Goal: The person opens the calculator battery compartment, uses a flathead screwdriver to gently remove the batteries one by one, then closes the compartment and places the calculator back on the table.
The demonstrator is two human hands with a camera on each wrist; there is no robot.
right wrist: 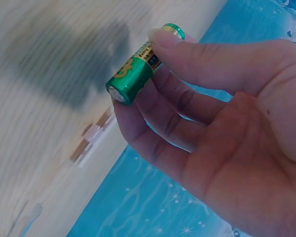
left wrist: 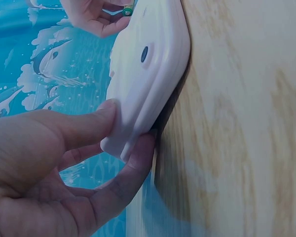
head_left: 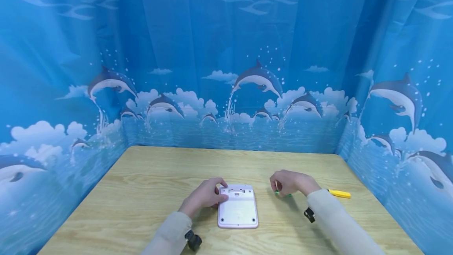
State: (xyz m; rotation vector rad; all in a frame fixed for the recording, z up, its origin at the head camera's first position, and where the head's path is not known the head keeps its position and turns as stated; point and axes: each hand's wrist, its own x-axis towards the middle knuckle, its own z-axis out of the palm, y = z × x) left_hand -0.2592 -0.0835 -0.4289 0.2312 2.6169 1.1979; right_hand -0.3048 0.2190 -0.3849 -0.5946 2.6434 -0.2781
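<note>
A pale pinkish-white device [head_left: 238, 211], flat with dark round feet, lies back side up on the table, its battery slot uncovered at the far end. My left hand [head_left: 207, 194] grips its far left corner. In the left wrist view the thumb [left wrist: 106, 118] is on the back face and a finger is under the edge of the device [left wrist: 148, 69]. To the right of the device, my right hand [head_left: 288, 182] pinches a green battery [right wrist: 138, 66] between thumb and fingers, above the table. A small green thing [head_left: 290, 195] shows just beside this hand, mostly hidden.
A yellow-handled tool [head_left: 340, 194] lies right of my right forearm, its dark end partly covered by the sleeve. The right wrist view shows a small whitish piece [right wrist: 92, 136] on the wooden table [head_left: 170, 168]. A blue dolphin curtain [head_left: 198, 50] surrounds the table's back and sides.
</note>
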